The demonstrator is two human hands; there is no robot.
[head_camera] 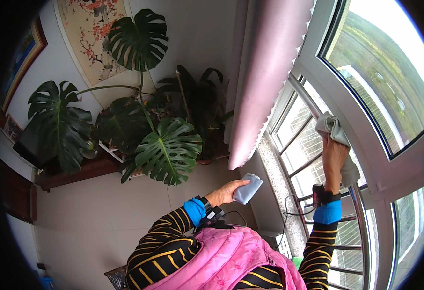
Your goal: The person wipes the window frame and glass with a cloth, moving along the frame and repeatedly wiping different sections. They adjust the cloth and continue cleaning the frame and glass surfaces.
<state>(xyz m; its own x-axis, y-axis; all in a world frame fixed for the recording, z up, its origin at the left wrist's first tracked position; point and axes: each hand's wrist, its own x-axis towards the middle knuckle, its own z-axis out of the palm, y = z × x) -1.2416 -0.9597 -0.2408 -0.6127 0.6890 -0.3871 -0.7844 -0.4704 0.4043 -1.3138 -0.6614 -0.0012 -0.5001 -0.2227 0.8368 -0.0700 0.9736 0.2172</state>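
My right hand (333, 156) is raised at the window and holds a grey-green cloth (332, 127). The cloth is wrapped over the top metal rail (360, 214) of a window guard, and part of it hangs down past my wrist. In front of my body, my left hand (228, 192) grips a folded light-blue cloth (249, 188), away from any surface. Both wrists carry black devices with thin cables.
A granite windowsill (275, 181) runs below the guard's horizontal bars (299, 168). A pink scalloped curtain (270, 72) hangs left of the white window frame (357, 105). Across the tiled floor (88, 214), a large monstera plant (168, 150) stands by a dark wooden cabinet (78, 174).
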